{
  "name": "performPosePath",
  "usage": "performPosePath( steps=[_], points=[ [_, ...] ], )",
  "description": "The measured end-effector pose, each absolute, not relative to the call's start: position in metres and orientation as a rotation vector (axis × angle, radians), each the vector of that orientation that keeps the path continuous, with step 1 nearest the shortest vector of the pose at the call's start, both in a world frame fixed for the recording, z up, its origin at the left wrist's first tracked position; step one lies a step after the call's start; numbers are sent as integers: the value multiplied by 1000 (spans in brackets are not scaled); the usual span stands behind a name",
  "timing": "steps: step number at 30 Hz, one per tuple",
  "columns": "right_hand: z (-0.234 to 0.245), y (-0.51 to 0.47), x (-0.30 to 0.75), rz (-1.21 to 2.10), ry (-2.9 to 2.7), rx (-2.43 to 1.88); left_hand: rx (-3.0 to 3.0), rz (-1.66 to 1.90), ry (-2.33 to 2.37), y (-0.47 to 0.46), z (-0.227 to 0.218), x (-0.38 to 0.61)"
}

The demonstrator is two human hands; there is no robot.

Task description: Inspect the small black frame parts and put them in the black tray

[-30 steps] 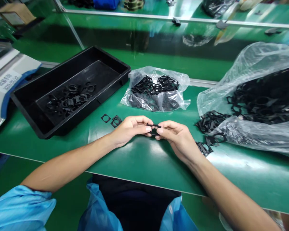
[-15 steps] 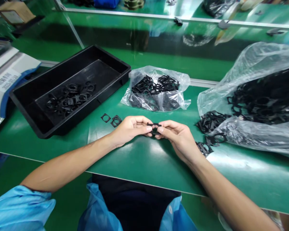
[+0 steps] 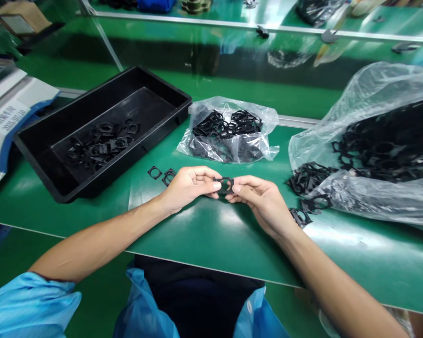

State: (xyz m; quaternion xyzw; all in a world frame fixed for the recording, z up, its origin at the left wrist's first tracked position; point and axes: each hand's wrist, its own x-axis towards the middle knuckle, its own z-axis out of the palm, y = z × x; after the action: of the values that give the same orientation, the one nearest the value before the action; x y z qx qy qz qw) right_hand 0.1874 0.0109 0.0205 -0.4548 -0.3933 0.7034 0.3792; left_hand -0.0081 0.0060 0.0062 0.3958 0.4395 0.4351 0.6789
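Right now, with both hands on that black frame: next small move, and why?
Probably turn the black frame slightly within the grip: the left hand and right hand pinch it at opposite sides, hiding parts of its edge from view.

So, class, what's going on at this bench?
A person's left hand and right hand together hold a black frame above the green table. A black tray to the left holds similar pieces, with loose ones beside it. One clear bag of black parts lies beyond the hands, another to the right.
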Motion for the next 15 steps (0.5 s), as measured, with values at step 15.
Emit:
performPosePath(
  steps=[15],
  points=[
    [23, 8, 187, 1698, -1152, -1171, 1735, 1205, 1133, -6, 8, -7]
  ],
)
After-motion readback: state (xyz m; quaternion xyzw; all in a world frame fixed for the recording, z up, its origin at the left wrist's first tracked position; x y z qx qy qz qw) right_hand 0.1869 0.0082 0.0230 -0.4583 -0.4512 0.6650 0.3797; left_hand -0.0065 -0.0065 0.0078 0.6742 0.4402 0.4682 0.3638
